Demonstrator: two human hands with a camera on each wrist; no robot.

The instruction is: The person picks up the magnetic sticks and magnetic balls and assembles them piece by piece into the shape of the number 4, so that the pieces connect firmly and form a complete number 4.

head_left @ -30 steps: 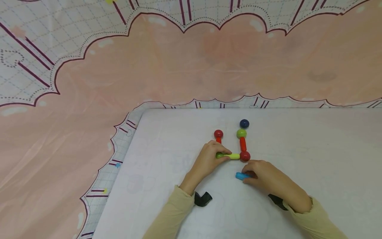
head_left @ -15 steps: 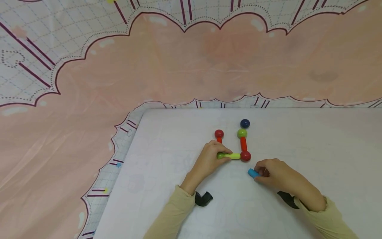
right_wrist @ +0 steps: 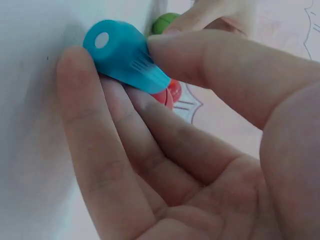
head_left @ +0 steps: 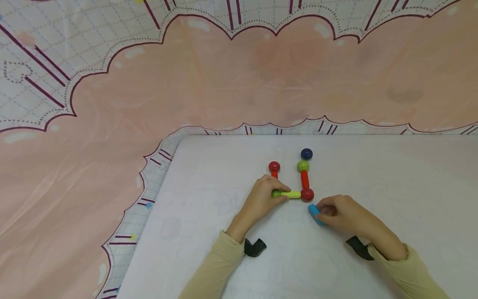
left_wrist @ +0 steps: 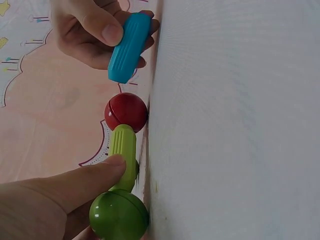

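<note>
My left hand pinches a yellow-green magnetic rod lying between a green ball and a red ball. In the left wrist view the thumb lies on that rod. My right hand holds a blue magnetic rod between thumb and fingers, just nearer to me than the red ball and apart from it in the left wrist view. A pale round end of the blue rod shows in the right wrist view. From the red ball an orange-red rod runs away to a light green ball.
A dark blue ball sits beyond the light green one. At the left, another red ball tops a red rod partly hidden by my left hand. The white tabletop has its far edge against a patterned cloth.
My right hand first moved right with the blue rod, then turned it so its tip points more toward the red ball. The left hand has kept its hold on the yellow-green rod.
</note>
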